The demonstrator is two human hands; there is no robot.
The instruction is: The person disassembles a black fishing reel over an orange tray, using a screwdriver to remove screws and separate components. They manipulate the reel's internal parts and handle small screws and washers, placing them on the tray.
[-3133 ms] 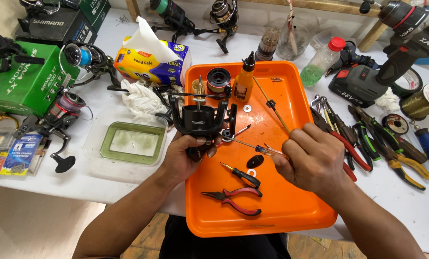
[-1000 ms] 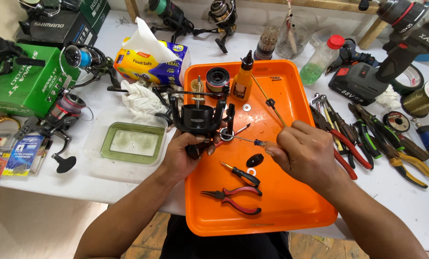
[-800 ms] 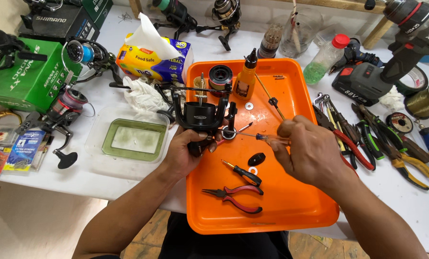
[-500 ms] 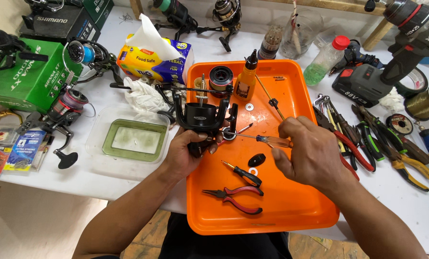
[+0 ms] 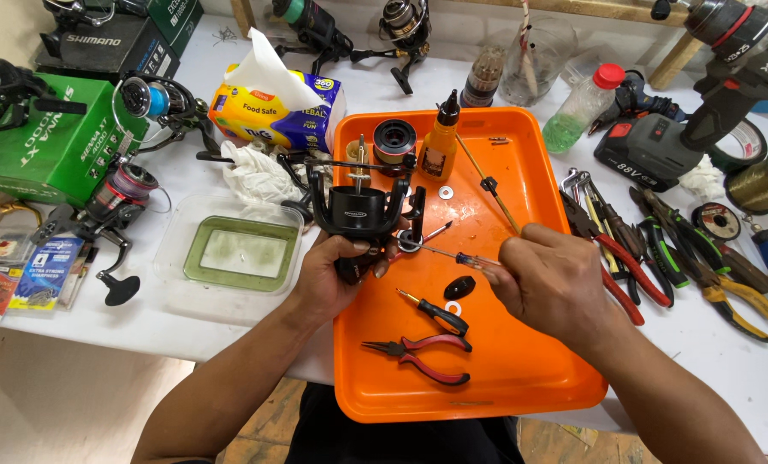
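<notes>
A black spinning-reel body (image 5: 360, 215) stands over the upper left part of an orange tray (image 5: 504, 378), gripped from below by the left hand (image 5: 337, 271), whose fingers curl closed around its lower end. Just to its right, the right hand (image 5: 549, 279) pinches the handle of a thin screwdriver (image 5: 453, 255) between thumb and fingertips; the shaft runs leftward and its tip meets the reel's side, near a small ring-shaped part.

The tray sits on a white bench (image 5: 229, 331), close to the front edge. Lying loose on the tray are a small black-handled screwdriver (image 5: 435, 314), red-handled needle-nose pliers (image 5: 418, 357), a small black oval part (image 5: 460, 286), a washer (image 5: 446, 192), a dark spool (image 5: 394, 142) and an amber oil bottle (image 5: 440, 146) with a black nozzle.

Left of the tray is a clear plastic tub (image 5: 229, 258) with a green inset, a crumpled white cloth (image 5: 255, 172), a yellow tissue pack (image 5: 277, 107) and a green box (image 5: 49, 146) (other reels stand around it). To the right lies a row of pliers and wrenches (image 5: 659, 249), a cordless drill (image 5: 728, 77) and a small bottle of green liquid (image 5: 582, 107).
</notes>
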